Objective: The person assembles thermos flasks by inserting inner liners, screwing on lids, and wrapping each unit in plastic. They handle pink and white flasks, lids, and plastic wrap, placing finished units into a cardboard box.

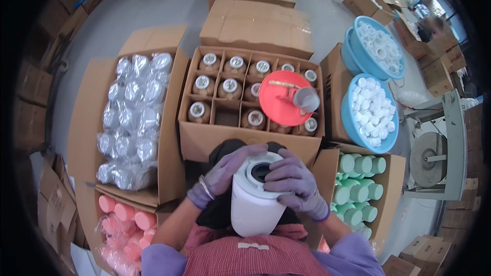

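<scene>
A white rounded jug body (pixel 255 211) with a pale grey collar and a dark round opening at its top stands upright against my lap. My left hand (pixel 227 169), in a purple-grey glove, presses on the collar's left side with its fingers stretched over the rim. On the other side my right hand (pixel 298 183), gloved alike, curls its fingers over the collar beside the opening. Both hands grip the jug between them. Just ahead is a divided carton (pixel 245 135) of silver-topped bottle-like liners (pixel 230 86).
A red round lid (pixel 279 103) bearing a clear cup (pixel 306 99) and a brush-like stick lies across the carton. Left are wrapped silver liners (pixel 135 117) and pink jugs (pixel 130 225); right, green jugs (pixel 358 189) and blue basins (pixel 353 138) of white caps (pixel 372 107) and rings (pixel 379 48).
</scene>
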Demonstrator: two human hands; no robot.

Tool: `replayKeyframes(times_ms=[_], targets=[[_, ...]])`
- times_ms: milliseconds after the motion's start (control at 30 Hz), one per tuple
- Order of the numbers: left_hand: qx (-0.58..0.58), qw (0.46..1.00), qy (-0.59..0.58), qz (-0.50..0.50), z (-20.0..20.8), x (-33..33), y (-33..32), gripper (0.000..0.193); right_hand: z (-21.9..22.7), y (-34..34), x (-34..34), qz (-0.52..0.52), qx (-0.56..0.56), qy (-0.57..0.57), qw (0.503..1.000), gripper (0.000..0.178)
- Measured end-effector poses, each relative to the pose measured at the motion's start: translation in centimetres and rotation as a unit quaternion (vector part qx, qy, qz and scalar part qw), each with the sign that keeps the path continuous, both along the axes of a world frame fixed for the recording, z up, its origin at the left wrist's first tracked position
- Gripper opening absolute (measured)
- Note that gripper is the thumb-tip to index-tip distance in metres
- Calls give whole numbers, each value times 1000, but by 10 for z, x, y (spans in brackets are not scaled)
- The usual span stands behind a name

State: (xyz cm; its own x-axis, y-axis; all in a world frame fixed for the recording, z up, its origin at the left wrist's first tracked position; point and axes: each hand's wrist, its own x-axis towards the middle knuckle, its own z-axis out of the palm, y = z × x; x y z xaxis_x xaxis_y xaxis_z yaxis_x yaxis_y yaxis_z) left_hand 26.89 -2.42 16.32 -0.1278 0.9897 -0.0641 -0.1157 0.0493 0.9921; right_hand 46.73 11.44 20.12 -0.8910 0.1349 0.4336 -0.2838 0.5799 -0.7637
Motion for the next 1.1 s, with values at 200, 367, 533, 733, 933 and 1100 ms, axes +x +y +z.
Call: replayKeyframes(times_ms=[200, 367, 533, 733, 933, 1100], targets=[[20, 963, 188, 192, 29, 26, -43, 53, -20, 27, 11, -6, -215, -118, 969, 30], [35, 974, 133, 181, 11, 22, -37, 63, 41, -10, -24, 68, 26, -83, 994, 54], [248, 966, 60, 39, 16, 8, -66, 50, -13, 52, 7, -107, -45, -171, 978, 67], [90, 974, 11, 207, 33, 38, -49, 37, 25, 21, -14, 51, 0, -132, 990, 82], [48, 965, -101, 239, 34, 32, -45, 46, 29, 16, -9, 44, -95, -130, 986, 73], [243, 896, -274, 252, 11, 12, -82, 57, 12, 60, 12, -143, -75, -197, 967, 67]])
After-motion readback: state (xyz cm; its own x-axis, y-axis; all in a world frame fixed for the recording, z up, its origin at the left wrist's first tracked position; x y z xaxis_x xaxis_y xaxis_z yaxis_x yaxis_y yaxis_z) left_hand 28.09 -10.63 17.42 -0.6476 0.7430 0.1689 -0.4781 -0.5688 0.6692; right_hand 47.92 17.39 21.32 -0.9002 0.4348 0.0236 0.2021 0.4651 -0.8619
